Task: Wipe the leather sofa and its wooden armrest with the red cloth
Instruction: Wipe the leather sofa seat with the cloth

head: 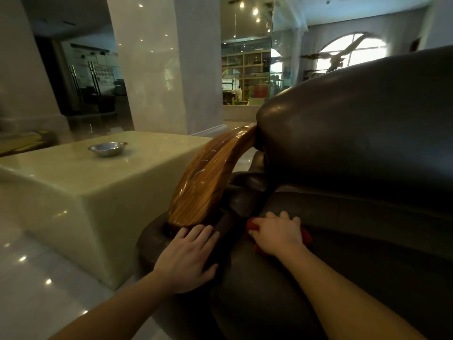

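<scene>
Right hand (277,235) fingers curled down over the red cloth (306,235), pressing it flat on the dark leather sofa (367,155) seat cushion, just right of the armrest base. Left hand (190,256) fingers spread and flat, gripping nothing, resting on the padded leather arm, fingertips at the lower end of the curved wooden armrest (210,175); steel bowl (107,148) sits on the stone table (73,192) left of the sofa

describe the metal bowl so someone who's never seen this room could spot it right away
Start at the dark leather sofa and its curved wooden armrest; just left of the armrest stands a big pale stone block table. The bowl sits alone on top of it, towards the far side. It is shallow, round and shiny silver, the only metal thing on that glossy cream surface.
</scene>
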